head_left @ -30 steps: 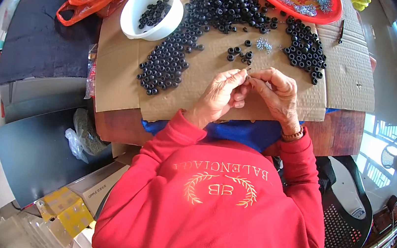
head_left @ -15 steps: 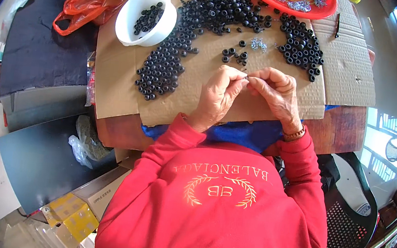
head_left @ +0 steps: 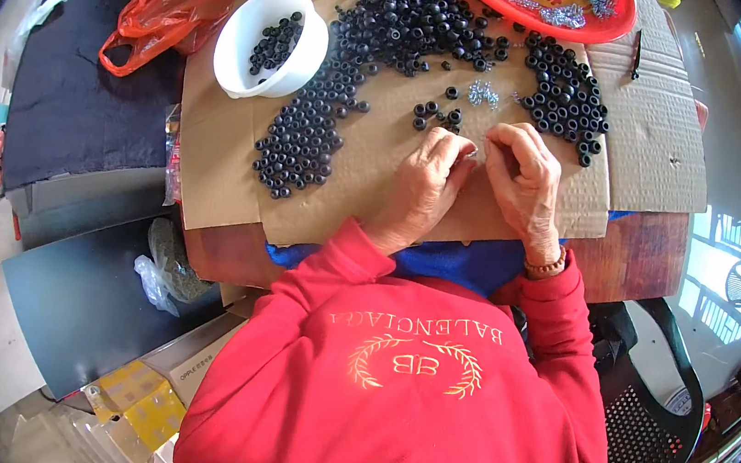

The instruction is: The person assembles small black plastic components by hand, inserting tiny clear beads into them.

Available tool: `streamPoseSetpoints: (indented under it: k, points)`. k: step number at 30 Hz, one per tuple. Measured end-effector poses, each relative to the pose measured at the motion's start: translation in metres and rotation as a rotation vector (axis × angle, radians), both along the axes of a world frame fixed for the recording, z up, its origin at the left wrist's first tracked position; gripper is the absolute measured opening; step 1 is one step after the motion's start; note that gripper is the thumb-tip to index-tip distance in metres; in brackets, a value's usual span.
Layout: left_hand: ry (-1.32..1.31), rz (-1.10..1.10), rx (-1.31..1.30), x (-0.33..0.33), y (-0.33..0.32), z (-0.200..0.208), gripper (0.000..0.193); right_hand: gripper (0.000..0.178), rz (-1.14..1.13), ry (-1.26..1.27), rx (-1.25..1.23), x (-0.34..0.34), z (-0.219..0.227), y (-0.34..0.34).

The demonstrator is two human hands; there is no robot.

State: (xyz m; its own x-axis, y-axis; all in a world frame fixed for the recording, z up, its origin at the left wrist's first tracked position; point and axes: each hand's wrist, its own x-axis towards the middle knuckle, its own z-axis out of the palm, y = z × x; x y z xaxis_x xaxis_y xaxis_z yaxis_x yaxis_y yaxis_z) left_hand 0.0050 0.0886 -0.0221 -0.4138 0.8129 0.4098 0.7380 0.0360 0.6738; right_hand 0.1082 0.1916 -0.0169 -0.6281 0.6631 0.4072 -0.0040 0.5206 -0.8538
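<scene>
Over the cardboard, my left hand (head_left: 427,183) has its thumb and forefinger pinched together. A tiny pale bit shows at those fingertips, too small to name. Just to its right, my right hand (head_left: 528,179) is also closed in a pinch, and what it holds, if anything, is hidden. A narrow gap separates the two hands. Beyond my left fingertips lies a little group of black beads (head_left: 422,109). A small heap of clear, silvery pieces (head_left: 483,94) lies farther off. Black ring-like beads (head_left: 560,107) spread beyond my right hand.
A large pile of black beads (head_left: 406,18) runs from the back down to the left field. The white bowl (head_left: 309,57) holds more. A red plate (head_left: 589,32) carries silvery pieces. A red plastic bag (head_left: 171,13) lies at left; a thin dark tool (head_left: 636,56) lies at right.
My hands, fingertips together before, have moved apart. The right hand has shifted slightly right, and the left shows a pale bit at its fingertips. The whole view has shifted a little.
</scene>
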Motion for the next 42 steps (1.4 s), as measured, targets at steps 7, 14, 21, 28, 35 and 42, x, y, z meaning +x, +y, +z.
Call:
streamPoseSetpoints:
  k: [7, 14, 21, 28, 35, 42]
  points:
    - [-0.150, 0.258, 0.029, -0.032, -0.006, 0.010, 0.030, 0.011, 0.000, -0.058, -0.054, 0.001, -0.001, 0.001]
    - [-0.176, 0.128, -0.196, -0.070, -0.005, 0.003, 0.020, 0.009, 0.008, -0.025, -0.028, -0.001, -0.002, 0.002]
    - [-0.207, 0.082, -0.211, -0.069, -0.004, 0.004, 0.015, 0.008, -0.009, -0.005, -0.057, 0.000, -0.002, 0.000]
    - [-0.252, 0.143, -0.150, -0.060, -0.008, -0.005, 0.018, 0.008, 0.004, 0.012, -0.011, 0.000, -0.003, 0.000]
    - [-0.976, 0.054, 0.151, -0.063, -0.021, 0.008, 0.014, 0.008, 0.022, -0.018, -0.054, 0.001, -0.003, -0.002]
    - [-1.572, -0.163, 0.317, -0.056, -0.049, 0.013, 0.018, 0.007, 0.012, -0.007, -0.123, 0.002, -0.008, 0.000]
